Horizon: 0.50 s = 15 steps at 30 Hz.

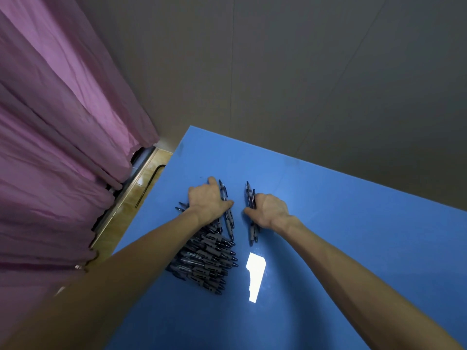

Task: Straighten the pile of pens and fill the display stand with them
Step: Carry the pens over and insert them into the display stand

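A blue desk (328,223) stands by a grey wall. The left hand (207,200) lies palm-down on the far end of the pile of pens (207,258), fingers curled over a few. Just beside it, the right hand (271,210) grips a small bundle of pens (252,231). A pink curtain (55,147) hangs left.

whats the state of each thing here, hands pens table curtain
left hand: on top of the pile's far end, holding a few pens
right hand: gripping a small bundle of pens
pile of pens: lying heaped, not yet straight
small bundle of pens: apart from the pile, held
blue table: bears the pens, no stand in view
pink curtain: hanging, drawn
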Available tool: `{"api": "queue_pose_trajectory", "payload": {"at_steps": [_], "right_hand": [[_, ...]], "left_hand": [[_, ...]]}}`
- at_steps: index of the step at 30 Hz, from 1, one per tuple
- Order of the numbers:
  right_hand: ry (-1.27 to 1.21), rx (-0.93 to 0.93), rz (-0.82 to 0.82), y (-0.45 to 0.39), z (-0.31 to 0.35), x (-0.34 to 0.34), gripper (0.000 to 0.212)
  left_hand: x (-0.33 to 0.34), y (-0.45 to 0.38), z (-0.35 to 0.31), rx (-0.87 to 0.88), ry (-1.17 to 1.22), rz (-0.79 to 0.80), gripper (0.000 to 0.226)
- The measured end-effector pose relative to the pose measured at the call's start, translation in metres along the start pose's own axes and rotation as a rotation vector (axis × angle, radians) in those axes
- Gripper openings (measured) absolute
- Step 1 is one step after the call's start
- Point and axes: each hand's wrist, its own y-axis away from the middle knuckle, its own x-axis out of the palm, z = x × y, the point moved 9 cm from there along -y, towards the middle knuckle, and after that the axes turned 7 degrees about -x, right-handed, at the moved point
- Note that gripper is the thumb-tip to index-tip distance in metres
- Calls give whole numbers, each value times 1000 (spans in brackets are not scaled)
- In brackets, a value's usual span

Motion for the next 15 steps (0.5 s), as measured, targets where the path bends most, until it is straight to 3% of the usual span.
{"api": "queue_pose_trajectory", "payload": {"at_steps": [7, 15], "right_hand": [[-58, 5, -94, 5, -37, -13, 25], [-126, -22, -101, 15, -55, -6, 24]], "left_hand": [[14, 8, -42, -9, 267, 49, 42], [16, 13, -54, 59, 145, -47, 29]]}}
